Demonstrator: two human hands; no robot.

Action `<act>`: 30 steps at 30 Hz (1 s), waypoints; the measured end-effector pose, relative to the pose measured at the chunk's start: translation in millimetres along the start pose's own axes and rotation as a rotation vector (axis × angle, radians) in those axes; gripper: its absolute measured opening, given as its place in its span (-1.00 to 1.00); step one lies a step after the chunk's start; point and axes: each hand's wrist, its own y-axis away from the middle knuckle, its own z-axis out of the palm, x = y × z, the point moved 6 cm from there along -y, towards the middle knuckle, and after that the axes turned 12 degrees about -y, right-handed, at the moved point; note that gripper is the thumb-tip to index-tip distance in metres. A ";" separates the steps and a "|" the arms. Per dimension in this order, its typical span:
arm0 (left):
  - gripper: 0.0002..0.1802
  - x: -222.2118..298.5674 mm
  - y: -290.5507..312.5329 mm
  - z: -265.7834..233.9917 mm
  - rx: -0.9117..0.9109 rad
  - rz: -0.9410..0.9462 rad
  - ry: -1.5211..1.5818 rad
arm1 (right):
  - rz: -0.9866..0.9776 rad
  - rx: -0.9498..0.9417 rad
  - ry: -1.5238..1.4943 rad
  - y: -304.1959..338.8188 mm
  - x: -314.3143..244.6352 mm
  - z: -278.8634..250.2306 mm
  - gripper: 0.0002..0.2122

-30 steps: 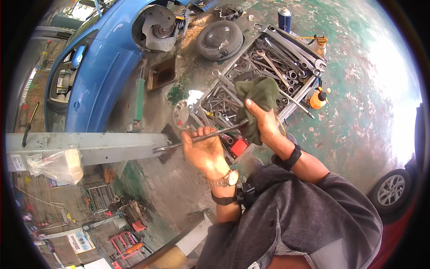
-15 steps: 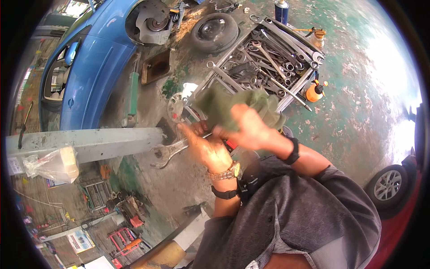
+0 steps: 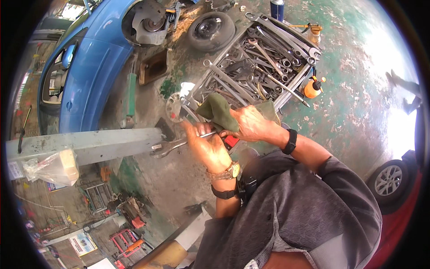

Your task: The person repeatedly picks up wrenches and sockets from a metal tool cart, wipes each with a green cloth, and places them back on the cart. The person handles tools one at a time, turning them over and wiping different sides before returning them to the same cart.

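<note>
My left hand (image 3: 207, 150), with a watch at the wrist, is closed around the shaft of a steel wrench (image 3: 168, 147). The wrench's jaw end sticks out to the left, in front of a grey beam. In my right hand (image 3: 254, 123) is a bunched dark green cloth (image 3: 218, 113), pressed near the wrench's other end, which the hands and cloth partly hide. A loose part of the cloth hangs past the right hand's fingers. Just beyond the hands stands a tool tray heaped with wrenches (image 3: 268, 58).
The grey beam (image 3: 89, 142) reaches in from the left, a plastic-wrapped block (image 3: 67, 166) on it. Behind are a blue car (image 3: 94, 67), a wheel (image 3: 210, 31) and a rusty pan (image 3: 153, 67). An orange spray bottle (image 3: 312, 88) stands right of the tray.
The wrench has rolled in my left hand, so its jaw now shows more edge-on. My right hand's cloth has shifted and bunched left of its fingers.
</note>
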 end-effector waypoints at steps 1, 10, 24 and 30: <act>-0.52 4.0 -0.1 3.3 -0.032 0.063 -0.014 | 0.030 -0.003 0.005 -2.1 -0.2 0.1 -0.65; -0.59 4.6 7.4 15.6 -0.089 0.272 -0.086 | 0.231 0.141 -0.201 -23.3 2.3 -7.3 -0.69; -0.50 29.3 -23.6 -6.5 -0.079 0.178 0.010 | 0.741 0.632 -1.089 5.2 137.9 -35.4 -0.53; -0.49 24.4 -35.1 -3.8 -0.154 0.056 0.090 | 0.502 0.526 -1.899 -4.0 89.1 -64.8 -0.61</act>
